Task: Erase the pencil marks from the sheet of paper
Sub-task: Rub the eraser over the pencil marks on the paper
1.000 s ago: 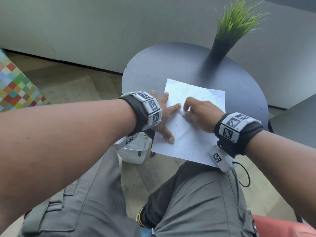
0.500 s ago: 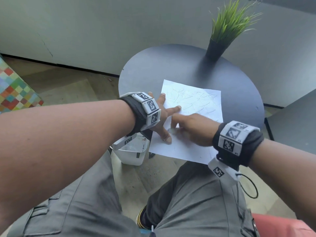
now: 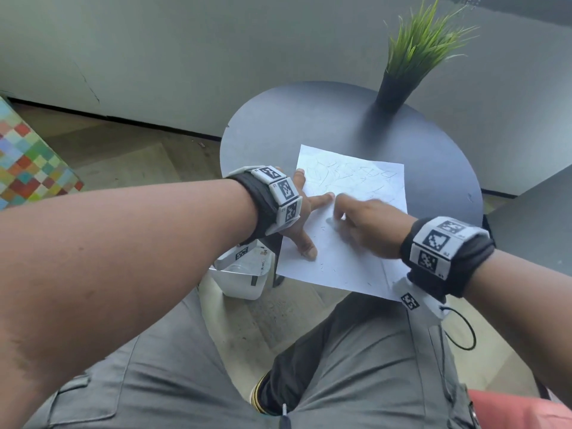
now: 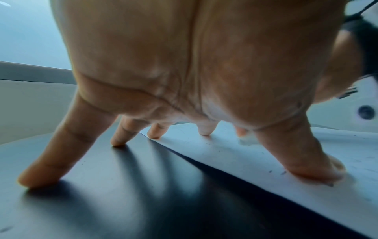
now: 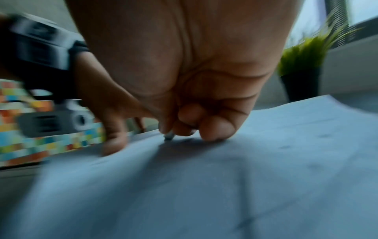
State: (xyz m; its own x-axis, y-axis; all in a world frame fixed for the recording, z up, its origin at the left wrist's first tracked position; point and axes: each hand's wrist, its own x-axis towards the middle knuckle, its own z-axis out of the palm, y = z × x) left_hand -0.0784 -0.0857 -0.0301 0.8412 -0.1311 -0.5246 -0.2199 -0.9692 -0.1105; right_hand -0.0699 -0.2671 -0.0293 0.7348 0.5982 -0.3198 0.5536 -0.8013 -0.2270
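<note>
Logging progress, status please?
Left hand spread, pinning sheet. Right hand rubbing a small eraser on it. Marks remain up top. Nothing in the way.

A potted green plant [image 3: 408, 54] in a dark pot stands at the far edge of a round dark table [image 3: 309, 125]; a white bin [image 3: 244, 278] sits on the floor beside it. A multicoloured chequered surface [image 3: 28, 162] lies off to the left; grey trousers [image 3: 365, 360] fill the foreground.

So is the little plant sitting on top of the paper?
No, the plant stands on the bare round table at its far edge, well apart from the sheet of paper.
</note>
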